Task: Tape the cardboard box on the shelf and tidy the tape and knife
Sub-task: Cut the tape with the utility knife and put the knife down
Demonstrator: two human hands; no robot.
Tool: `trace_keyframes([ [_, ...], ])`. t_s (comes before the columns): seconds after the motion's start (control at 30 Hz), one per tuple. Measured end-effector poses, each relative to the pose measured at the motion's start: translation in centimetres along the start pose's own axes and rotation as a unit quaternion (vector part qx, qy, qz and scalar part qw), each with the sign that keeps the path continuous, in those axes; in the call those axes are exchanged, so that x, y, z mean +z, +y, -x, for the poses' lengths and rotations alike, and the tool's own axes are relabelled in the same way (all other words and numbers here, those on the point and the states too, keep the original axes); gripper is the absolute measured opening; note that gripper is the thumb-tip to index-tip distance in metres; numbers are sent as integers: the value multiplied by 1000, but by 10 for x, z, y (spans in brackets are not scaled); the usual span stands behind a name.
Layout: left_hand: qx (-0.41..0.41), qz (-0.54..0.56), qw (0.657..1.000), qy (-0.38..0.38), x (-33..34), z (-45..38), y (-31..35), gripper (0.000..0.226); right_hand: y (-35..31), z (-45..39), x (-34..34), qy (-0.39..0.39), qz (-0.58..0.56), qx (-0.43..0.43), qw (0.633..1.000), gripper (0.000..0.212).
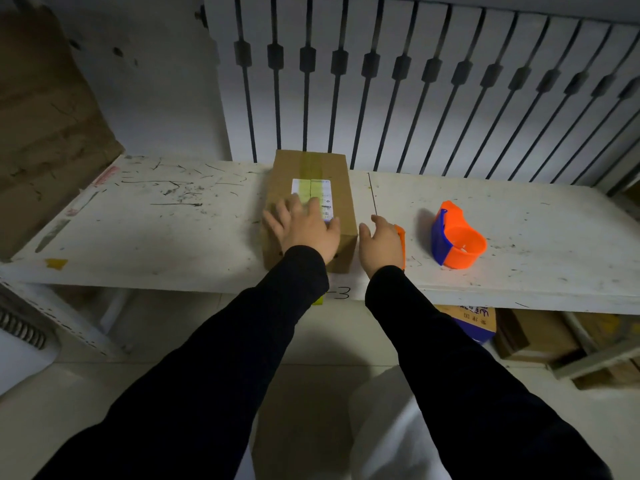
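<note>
A brown cardboard box (313, 168) with a yellowish tape strip and a white label lies on the white shelf (166, 230). My left hand (304, 226) rests flat on the box's near top, fingers spread. My right hand (379, 245) hovers just right of the box, fingers apart, over an orange knife (401, 242) that lies on the shelf and is partly hidden by the hand. I cannot tell whether the hand touches the knife. An orange and blue tape dispenser (457, 237) stands further right.
Behind the shelf runs a white wall with dark vertical bars (398, 81). A large brown carton (45, 133) leans at the left. Below the shelf at the right sit cardboard boxes (526, 337) and a blue box (476, 322).
</note>
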State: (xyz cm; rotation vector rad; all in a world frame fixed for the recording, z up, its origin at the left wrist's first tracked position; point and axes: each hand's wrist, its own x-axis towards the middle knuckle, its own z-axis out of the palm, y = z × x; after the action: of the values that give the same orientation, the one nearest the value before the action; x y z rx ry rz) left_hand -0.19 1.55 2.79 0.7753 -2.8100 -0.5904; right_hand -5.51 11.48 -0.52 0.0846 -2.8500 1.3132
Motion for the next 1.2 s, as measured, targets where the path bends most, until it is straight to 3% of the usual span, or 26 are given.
trace_keyframes([
  [0.13,63,9,998,-25,5,4,27,51,20,-12,-2,39,74,21,996,41],
  [0.37,133,-18,990,-34,38,14,48,47,51,-21,-1,9,156,138,978,47],
  [0.57,146,-42,988,-7,53,15,43,44,65,-30,4,-1,196,138,971,35],
  [0.77,150,-42,988,-4,53,15,40,43,60,-33,2,-1,98,210,973,36],
  [0.93,135,-1,991,-16,46,19,42,47,51,-26,-3,-20,-47,215,975,37],
  [1.1,130,76,988,-29,32,31,41,46,26,-7,-19,-37,-240,236,941,36],
  [1.2,122,139,982,-45,24,40,38,44,13,12,-29,-61,-362,225,902,30],
])
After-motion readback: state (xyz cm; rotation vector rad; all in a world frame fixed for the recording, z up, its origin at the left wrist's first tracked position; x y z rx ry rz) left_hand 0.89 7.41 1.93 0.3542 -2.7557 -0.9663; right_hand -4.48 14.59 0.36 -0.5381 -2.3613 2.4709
